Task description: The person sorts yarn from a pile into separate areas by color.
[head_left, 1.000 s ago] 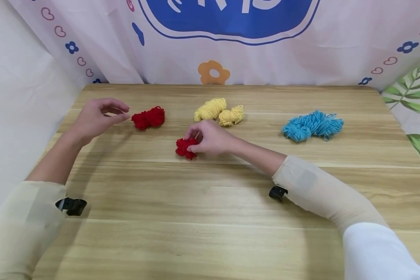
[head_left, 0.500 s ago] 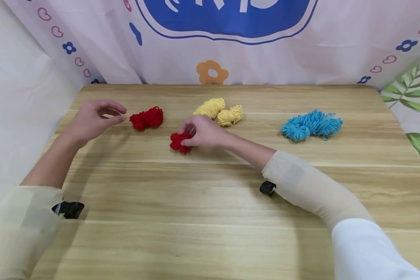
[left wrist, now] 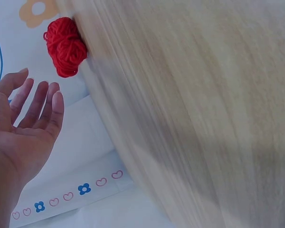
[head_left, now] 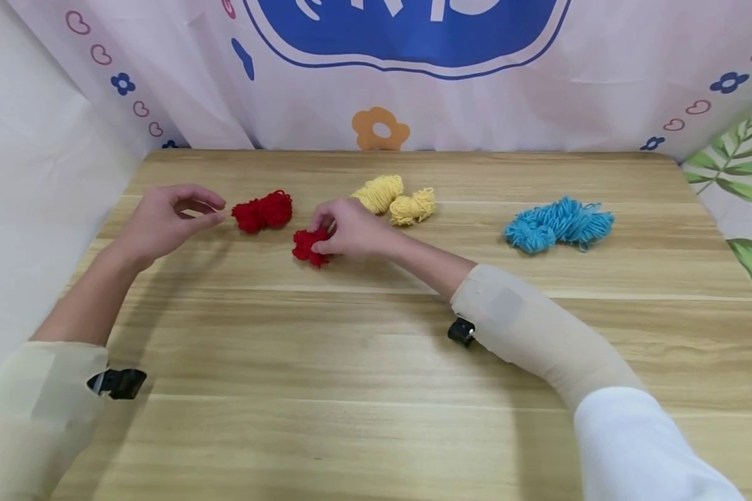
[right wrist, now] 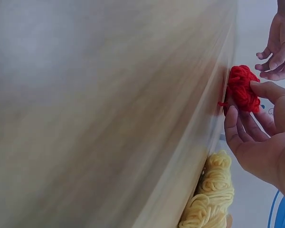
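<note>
With thumb and fingers my right hand (head_left: 354, 229) pinches a small red yarn bundle (head_left: 307, 248) just above or on the table; the right wrist view shows the thumb on one side of the red yarn (right wrist: 242, 88). To its upper left lies a larger red yarn skein (head_left: 263, 211), seen also in the left wrist view as a red skein (left wrist: 65, 46). My left hand (head_left: 166, 221) hovers to the left of that skein, fingers loosely bent, holding nothing. A narrow gap parts its fingertips from the yarn.
Behind my right hand lie two yellow yarn skeins (head_left: 413, 207). Blue yarn skeins (head_left: 560, 224) rest at the right on the wooden table (head_left: 376, 369). A printed cloth (head_left: 476, 111) hangs along the table's back edge.
My right hand has carried the small red bundle left and slightly away from me, closer to the larger red skein. The left hand has barely shifted.
</note>
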`<state>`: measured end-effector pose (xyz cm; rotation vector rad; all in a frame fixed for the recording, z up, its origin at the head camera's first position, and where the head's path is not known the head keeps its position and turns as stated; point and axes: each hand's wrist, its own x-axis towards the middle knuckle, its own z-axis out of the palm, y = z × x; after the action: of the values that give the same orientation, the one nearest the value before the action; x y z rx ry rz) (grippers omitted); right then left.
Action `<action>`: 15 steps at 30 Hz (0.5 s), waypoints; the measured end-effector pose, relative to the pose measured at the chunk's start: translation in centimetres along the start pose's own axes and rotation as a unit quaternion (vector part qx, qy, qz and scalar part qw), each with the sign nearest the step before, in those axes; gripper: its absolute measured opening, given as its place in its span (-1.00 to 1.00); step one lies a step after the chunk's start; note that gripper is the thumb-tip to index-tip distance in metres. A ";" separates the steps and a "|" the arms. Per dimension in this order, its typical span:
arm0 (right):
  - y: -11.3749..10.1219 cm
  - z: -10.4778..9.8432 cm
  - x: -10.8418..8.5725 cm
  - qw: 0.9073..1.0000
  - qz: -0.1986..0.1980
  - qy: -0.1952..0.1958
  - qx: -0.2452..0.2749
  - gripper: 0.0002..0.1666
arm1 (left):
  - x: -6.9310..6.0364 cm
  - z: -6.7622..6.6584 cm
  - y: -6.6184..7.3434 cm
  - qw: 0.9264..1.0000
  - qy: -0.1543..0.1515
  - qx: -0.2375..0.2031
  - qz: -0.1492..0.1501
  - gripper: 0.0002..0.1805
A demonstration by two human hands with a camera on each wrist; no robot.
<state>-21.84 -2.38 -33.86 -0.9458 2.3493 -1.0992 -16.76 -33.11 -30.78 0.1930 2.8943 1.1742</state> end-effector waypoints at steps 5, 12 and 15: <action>-0.1 0.3 0.8 1.000 -0.008 -0.002 -0.009 -0.77 | -0.2 0.1 0.0 1.000 -0.007 -0.004 -0.007 -0.69; -0.3 1.0 1.6 1.000 -0.013 -0.001 -0.009 -0.77 | -0.5 0.1 0.1 0.999 -0.027 -0.003 -0.023 -0.67; -0.5 1.2 1.9 1.000 -0.019 0.003 -0.012 -0.76 | -0.6 0.0 0.2 1.000 -0.024 -0.004 -0.017 -0.67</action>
<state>-22.25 -4.59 -34.31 -1.0023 2.3625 -1.0915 -16.12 -33.00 -30.66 0.1673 2.8401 1.1592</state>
